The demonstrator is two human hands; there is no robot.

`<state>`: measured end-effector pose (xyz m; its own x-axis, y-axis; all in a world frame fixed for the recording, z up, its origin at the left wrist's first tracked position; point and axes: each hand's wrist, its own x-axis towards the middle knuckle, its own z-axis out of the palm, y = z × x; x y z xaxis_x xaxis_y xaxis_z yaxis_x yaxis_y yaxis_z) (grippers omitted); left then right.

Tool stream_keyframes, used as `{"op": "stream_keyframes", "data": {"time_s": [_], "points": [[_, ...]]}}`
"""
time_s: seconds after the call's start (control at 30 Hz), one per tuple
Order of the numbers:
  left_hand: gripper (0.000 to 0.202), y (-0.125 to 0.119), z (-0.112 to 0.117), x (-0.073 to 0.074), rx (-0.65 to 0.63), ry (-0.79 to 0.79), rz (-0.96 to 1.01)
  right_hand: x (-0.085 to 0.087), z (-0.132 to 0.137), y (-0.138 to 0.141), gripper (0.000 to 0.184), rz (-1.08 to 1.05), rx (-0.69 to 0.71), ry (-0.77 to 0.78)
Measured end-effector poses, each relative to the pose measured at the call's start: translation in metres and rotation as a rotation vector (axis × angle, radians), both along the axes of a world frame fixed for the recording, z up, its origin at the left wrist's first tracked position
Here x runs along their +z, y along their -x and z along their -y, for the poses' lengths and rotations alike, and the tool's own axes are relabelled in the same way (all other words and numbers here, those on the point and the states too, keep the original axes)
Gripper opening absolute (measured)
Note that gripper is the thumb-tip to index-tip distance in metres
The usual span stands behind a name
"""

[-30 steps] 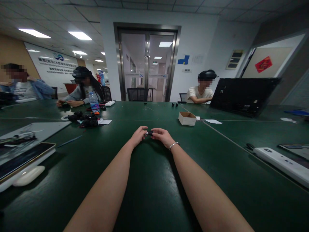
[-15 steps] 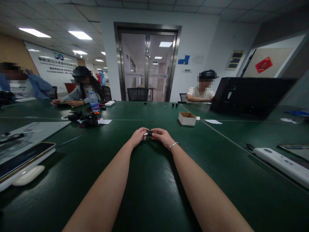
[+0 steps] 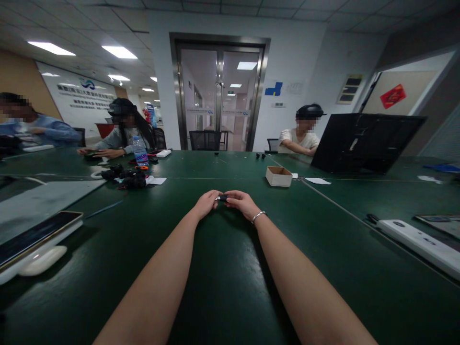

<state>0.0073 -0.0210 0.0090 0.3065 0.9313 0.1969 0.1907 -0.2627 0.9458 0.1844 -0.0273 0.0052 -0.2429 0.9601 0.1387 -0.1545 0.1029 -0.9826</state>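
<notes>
My left hand (image 3: 207, 203) pinches the silver end of a small black and silver cylinder (image 3: 222, 198), just above the green table. From the other side, the fingers of my right hand (image 3: 242, 203) close on its black end. A silver bracelet (image 3: 258, 217) circles my right wrist. The cylinder lies roughly level between the fingertips, which cover both its ends. It is too small to tell exactly what it is.
An open cardboard box (image 3: 279, 177) sits ahead to the right. Black gear (image 3: 129, 178) and a water bottle (image 3: 140, 152) stand ahead left. A phone (image 3: 39, 235) lies at the left, a white power strip (image 3: 417, 239) at the right. A co-worker sits beside a black monitor (image 3: 366, 143).
My hands stay nearly still, with slightly more of the cylinder's silver part showing. The black monitor has turned a little. Dark cabled gear has left the grey board; the far-left person has shifted.
</notes>
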Motion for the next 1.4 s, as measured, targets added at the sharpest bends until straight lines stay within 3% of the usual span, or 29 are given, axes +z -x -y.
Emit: {"op": "stream_keyframes", "data": {"time_s": [1.2, 1.4], "points": [[0.034, -0.0010, -0.0002, 0.0010, 0.010, 0.027, 0.014, -0.0016, -0.0002, -0.0006, 0.026, 0.014, 0.000, 0.002], [0.034, -0.0005, 0.0016, 0.0019, 0.006, -0.052, -0.018, 0.0000, 0.0007, 0.0033, 0.027, 0.160, 0.000, -0.037]]}}
